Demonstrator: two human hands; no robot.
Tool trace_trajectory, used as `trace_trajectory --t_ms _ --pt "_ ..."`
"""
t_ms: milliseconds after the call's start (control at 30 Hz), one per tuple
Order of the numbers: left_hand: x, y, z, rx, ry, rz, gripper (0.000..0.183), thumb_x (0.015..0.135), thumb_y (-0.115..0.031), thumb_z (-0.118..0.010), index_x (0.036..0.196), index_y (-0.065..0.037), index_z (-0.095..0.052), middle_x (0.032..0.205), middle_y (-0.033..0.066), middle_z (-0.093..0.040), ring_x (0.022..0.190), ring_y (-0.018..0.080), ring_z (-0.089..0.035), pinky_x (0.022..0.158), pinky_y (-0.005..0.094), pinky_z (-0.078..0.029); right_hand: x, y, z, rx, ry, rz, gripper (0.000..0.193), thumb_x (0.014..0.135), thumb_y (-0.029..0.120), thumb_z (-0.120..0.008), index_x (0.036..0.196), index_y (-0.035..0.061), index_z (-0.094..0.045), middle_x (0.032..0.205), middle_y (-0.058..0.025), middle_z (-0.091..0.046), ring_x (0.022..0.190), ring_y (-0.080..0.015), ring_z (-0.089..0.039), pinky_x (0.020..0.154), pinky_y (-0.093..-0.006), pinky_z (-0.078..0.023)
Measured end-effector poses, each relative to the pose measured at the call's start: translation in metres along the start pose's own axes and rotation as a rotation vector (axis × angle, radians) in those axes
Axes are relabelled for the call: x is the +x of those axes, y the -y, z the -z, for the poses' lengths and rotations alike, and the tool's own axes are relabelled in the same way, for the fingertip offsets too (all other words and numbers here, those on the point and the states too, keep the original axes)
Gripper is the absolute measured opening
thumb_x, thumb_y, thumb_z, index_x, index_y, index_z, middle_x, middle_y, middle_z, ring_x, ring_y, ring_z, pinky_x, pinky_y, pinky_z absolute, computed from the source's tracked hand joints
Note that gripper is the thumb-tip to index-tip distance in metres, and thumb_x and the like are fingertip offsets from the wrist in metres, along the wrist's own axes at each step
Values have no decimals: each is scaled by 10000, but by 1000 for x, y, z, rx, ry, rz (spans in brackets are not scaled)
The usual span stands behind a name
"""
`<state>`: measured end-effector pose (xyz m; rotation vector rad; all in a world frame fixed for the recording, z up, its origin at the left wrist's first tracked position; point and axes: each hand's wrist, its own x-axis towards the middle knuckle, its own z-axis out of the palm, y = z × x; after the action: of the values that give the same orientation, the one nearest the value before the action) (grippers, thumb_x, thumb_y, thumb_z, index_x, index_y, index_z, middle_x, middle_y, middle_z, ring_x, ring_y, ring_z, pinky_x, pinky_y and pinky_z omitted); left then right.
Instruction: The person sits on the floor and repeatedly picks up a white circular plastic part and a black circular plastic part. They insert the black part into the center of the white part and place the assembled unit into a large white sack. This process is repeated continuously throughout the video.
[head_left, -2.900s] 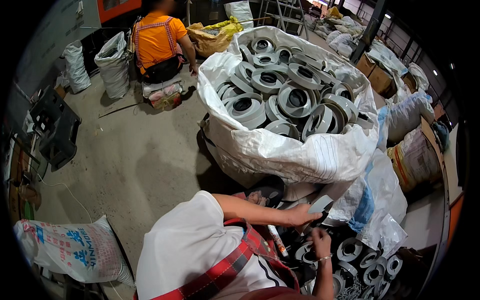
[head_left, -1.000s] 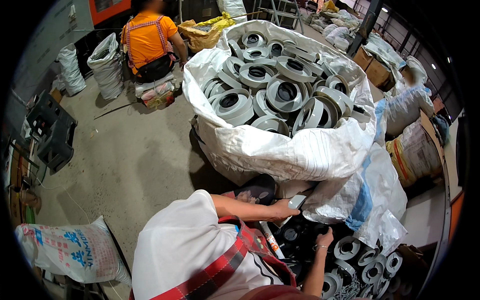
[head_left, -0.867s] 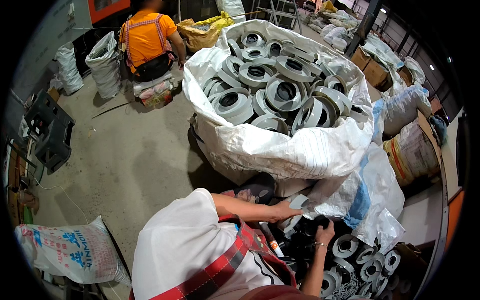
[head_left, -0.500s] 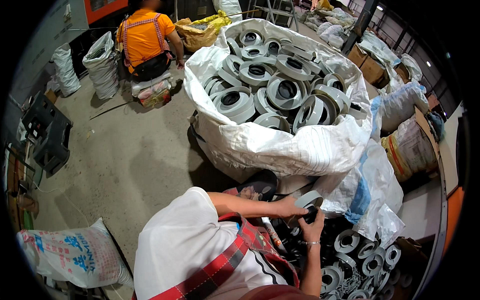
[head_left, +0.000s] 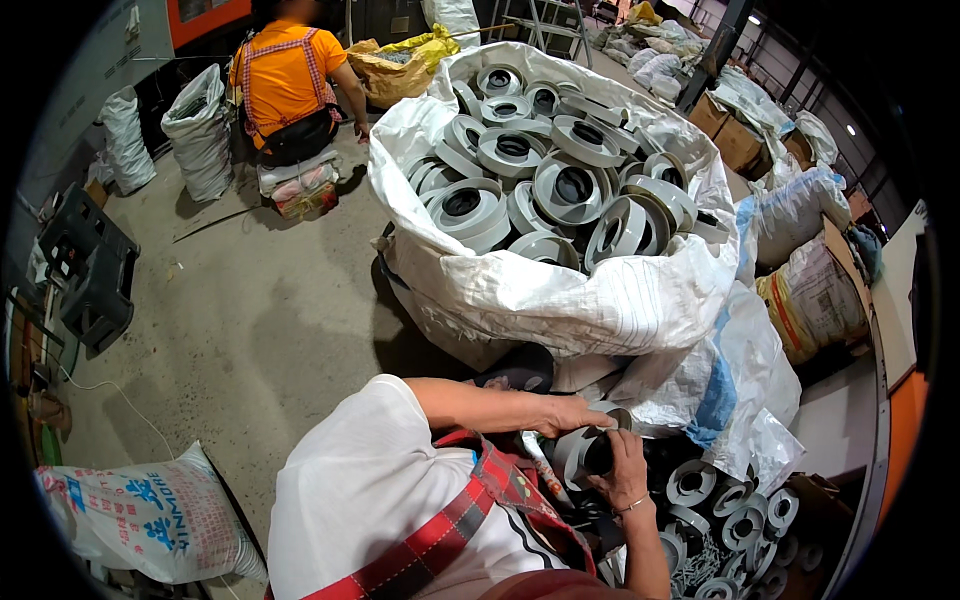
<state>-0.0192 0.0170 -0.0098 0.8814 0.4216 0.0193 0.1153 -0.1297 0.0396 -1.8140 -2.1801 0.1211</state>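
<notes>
Grey ring-shaped part point(head_left: 570, 462), grasped by left hand point(head_left: 567, 414) and right hand point(head_left: 627, 471) (bracelet point(head_left: 632, 505) at wrist), near a white sack point(head_left: 560, 310) of similar rings point(head_left: 486, 223).

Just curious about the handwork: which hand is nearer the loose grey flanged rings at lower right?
Right. The right hand is just left of the loose grey flanged rings, holding another grey ring; the left hand, on that same ring, is farther up and left.

The left grip point(head_left: 570, 413) and the right grip point(head_left: 628, 470) hold a gray ring point(head_left: 571, 460) with a black middle point(head_left: 599, 456). A big white bag point(head_left: 560, 310) of gray rings point(head_left: 548, 192) stands just past them. Loose rings point(head_left: 675, 490) lie to their right. Ahead and left sits a person in orange point(head_left: 283, 85).
</notes>
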Motion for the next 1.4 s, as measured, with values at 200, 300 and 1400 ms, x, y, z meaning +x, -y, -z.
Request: trace_trajectory --t_ms 200,300,1400 --pt "17 14 7 -251 -39 9 360 841 -344 -636 970 -9 -609 839 97 -635 681 180 -609 598 332 -522 -1 9 -2 9 -55 -58 767 462 96 -808 1156 79 -483 1122 -145 -479 1008 -363 -469 851 -422 -442" --pt "15 6 10 -263 -142 64 355 848 -348 -626 983 -21 -601 839 107 -626 688 187 -603 613 333 -520 -2 9 -13 -78 -277 -172 748 490 140 -803 1154 45 -472 1095 -172 -484 986 -375 -480 833 -421 -444" --pt "-11 -2 -26 473 -98 -313 348 836 -305 -664 1004 -6 -605 798 -2 -577 692 75 -502 606 241 -435 -32 -35 -38 1344 -23 -968 470 808 185 -650 1165 -49 -453 779 -72 -594 604 -89 -541 519 -210 -448"
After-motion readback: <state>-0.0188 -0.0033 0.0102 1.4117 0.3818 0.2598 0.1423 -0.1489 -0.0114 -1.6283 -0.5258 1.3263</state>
